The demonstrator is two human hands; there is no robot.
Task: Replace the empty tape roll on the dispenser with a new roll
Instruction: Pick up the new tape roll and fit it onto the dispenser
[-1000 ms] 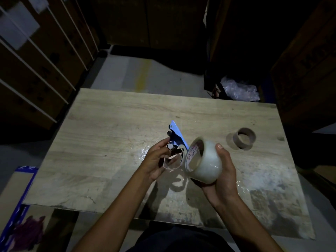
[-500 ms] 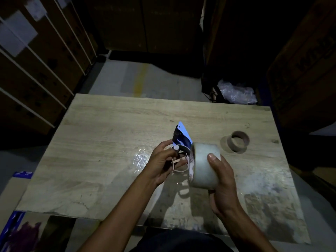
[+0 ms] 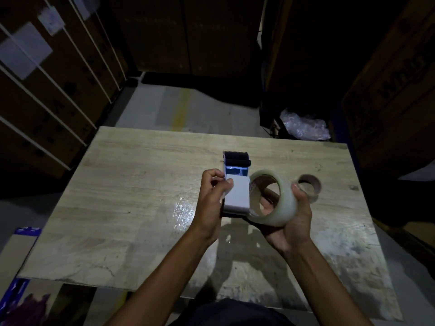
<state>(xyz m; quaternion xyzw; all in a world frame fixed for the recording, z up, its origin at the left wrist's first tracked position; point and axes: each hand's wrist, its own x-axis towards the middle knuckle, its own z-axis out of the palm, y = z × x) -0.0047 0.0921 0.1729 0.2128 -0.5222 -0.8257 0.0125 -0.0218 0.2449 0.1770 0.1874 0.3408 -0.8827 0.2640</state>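
My left hand grips the tape dispenser above the middle of the wooden table; its white spool faces me and its black roller points away. My right hand cups a full roll of clear tape, tilted so its hollow core faces the camera. The roll sits right beside the dispenser's right side, touching or nearly so. The empty brown cardboard core lies on the table just behind the new roll.
A crumpled bit of clear film lies on the table left of my left wrist. Dark cardboard boxes and shelving stand to the left, back and right. A clear plastic bag lies on the floor beyond the table's far right corner.
The dispenser has turned in my left hand so its white spool faces me. The new roll has tilted open-side up and sits lower, beside the dispenser instead of over it.
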